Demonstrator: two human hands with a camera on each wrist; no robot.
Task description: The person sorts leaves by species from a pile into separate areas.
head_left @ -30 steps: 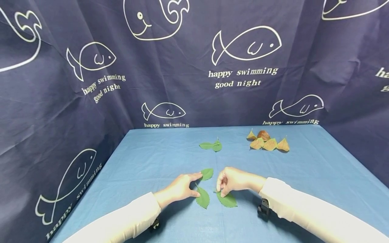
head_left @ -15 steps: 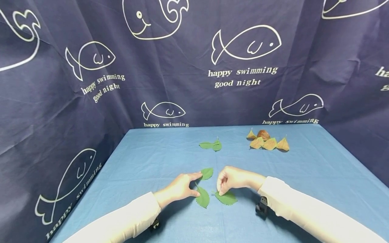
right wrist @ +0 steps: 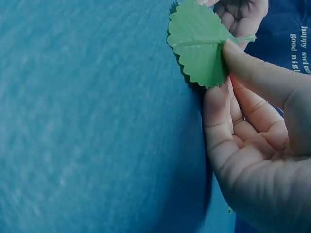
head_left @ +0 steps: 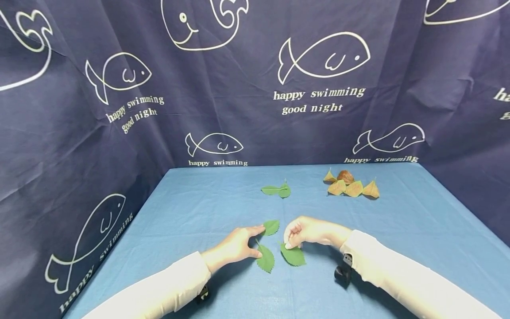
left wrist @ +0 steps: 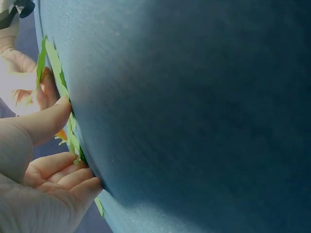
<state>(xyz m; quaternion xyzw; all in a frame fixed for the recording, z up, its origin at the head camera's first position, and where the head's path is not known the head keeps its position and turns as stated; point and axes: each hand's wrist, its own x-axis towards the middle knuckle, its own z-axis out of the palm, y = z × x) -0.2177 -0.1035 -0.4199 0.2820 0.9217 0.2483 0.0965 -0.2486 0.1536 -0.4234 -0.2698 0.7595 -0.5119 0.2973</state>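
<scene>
My right hand (head_left: 312, 232) pinches a green serrated leaf (head_left: 293, 257) by its stem end, between thumb and fingertips. In the right wrist view this leaf (right wrist: 197, 46) is lifted off the cloth, its stem jutting past the thumb. My left hand (head_left: 233, 246) lies just to the left with fingers spread. Its thumb rests on the edge of a near green leaf (head_left: 267, 260), and a forefinger touches a farther green leaf (head_left: 272, 227). In the left wrist view the leaves are seen edge-on beyond the thumb.
Two more green leaves (head_left: 271, 190) lie overlapping farther back on the blue cloth-covered table (head_left: 191, 199). At the back right sit several yellow-brown leaves (head_left: 353, 189) beside a rounded brown object (head_left: 345, 177). A dark printed curtain (head_left: 255, 102) encloses the back and sides.
My right hand has shifted its pinch to the leaf's stem end and moved slightly away from me, drawing the leaf with it. The left hand and its two leaves have stayed put.
</scene>
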